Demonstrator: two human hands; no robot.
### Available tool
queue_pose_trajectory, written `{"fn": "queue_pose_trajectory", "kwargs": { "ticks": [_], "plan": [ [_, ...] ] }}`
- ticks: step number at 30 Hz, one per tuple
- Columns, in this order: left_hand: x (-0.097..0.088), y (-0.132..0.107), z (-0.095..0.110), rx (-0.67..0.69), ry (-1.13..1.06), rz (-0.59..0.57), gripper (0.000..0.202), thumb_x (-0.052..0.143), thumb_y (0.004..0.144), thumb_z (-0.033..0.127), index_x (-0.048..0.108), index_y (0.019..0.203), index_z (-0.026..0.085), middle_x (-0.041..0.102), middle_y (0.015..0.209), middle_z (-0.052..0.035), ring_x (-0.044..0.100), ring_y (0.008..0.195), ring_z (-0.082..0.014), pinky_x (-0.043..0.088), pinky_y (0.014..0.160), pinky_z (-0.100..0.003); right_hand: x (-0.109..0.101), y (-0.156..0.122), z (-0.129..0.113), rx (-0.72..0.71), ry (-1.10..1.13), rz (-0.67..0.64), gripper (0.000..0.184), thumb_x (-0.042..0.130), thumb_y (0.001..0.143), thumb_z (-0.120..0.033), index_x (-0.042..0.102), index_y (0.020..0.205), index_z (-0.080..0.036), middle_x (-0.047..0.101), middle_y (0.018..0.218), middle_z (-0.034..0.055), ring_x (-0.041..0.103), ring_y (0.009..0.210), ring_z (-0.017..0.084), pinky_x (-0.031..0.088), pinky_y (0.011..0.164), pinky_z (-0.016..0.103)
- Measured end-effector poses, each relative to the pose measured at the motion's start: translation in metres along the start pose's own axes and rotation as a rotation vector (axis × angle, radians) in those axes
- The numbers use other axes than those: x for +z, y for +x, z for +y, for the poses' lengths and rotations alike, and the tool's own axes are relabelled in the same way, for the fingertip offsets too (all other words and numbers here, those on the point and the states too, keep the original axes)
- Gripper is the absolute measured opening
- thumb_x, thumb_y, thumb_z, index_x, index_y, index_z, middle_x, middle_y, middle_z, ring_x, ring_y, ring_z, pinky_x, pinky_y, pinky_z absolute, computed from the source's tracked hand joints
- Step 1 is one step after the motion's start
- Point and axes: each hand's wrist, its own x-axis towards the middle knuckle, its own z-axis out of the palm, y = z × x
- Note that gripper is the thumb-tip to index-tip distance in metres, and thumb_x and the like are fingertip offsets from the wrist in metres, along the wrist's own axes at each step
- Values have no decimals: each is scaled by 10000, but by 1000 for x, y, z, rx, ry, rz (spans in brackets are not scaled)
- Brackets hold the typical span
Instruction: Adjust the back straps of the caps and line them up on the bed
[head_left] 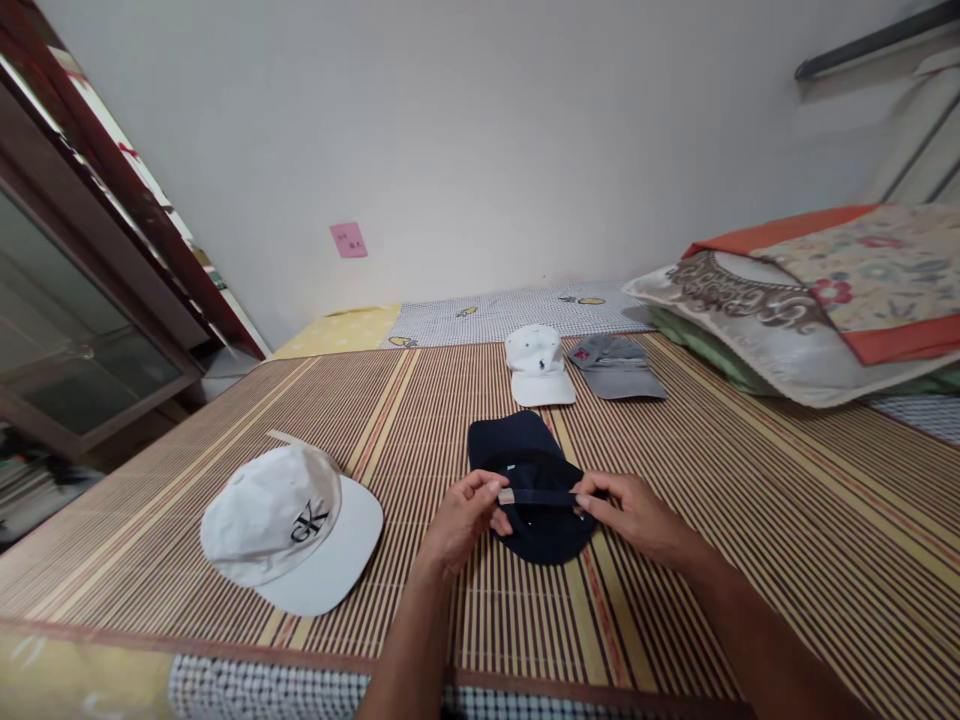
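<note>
A dark navy baseball cap [517, 438] lies on the bamboo mat with its brim pointing away and its rear strap towards me. My left hand [469, 515] pinches the strap's left part beside a small metal buckle [507, 496]. On the strap's other end, my right hand [626, 510] closes thumb and finger. The strap is stretched level between both hands over the cap's opening. To the left rests a white cap [277, 510] with black "CK" letters, its strap end sticking up at the back.
Farther back sit a white cap [536, 362] with a small dark logo and a grey cap [616, 368]. Pillows and folded bedding [780, 300] are piled at the right. The striped bamboo mat [427, 420] covers the bed, against a wall with a pink note [349, 240].
</note>
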Motion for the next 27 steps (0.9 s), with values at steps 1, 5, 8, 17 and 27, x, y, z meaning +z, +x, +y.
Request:
{"fn": "queue_pose_trajectory", "kwargs": {
  "ticks": [1, 5, 8, 17, 27],
  "plan": [
    [1, 0, 1, -3, 3, -4, 493, 882, 741, 546, 693, 957, 146, 671, 547, 11, 621, 469, -120, 450, 529, -211, 0, 0, 0, 2, 0, 0, 261, 550, 938, -400, 653, 770, -230, 671, 779, 22, 641, 765, 232, 451, 723, 342],
    [2, -2, 4, -5, -5, -26, 496, 901, 732, 514, 696, 985, 141, 709, 592, -16, 648, 513, -127, 470, 561, -213, 0, 0, 1, 0, -6, -3, 252, 547, 937, -388, 646, 767, -230, 662, 775, 19, 630, 760, 226, 441, 717, 338],
    [1, -3, 5, -10, 0, -57, 501, 892, 753, 496, 695, 1035, 132, 731, 617, -37, 675, 550, -141, 487, 589, -221, -1, -1, 2, -3, -4, -8, 255, 545, 946, -387, 645, 773, -230, 654, 775, 17, 623, 758, 221, 437, 713, 333],
    [-3, -1, -1, 35, -78, -60, 394, 868, 796, 432, 590, 929, 185, 757, 619, -33, 710, 563, -141, 476, 582, -191, 0, 0, 4, 0, 9, -7, 261, 544, 949, -387, 644, 767, -229, 655, 772, 18, 630, 755, 223, 436, 715, 332],
    [0, -2, 1, 5, -56, -23, 446, 856, 785, 508, 598, 943, 180, 757, 612, -40, 722, 565, -157, 507, 582, -210, 1, 0, 7, -16, 6, -2, 249, 550, 953, -368, 648, 772, -229, 662, 776, 11, 632, 756, 217, 433, 718, 329]
  ]
}}
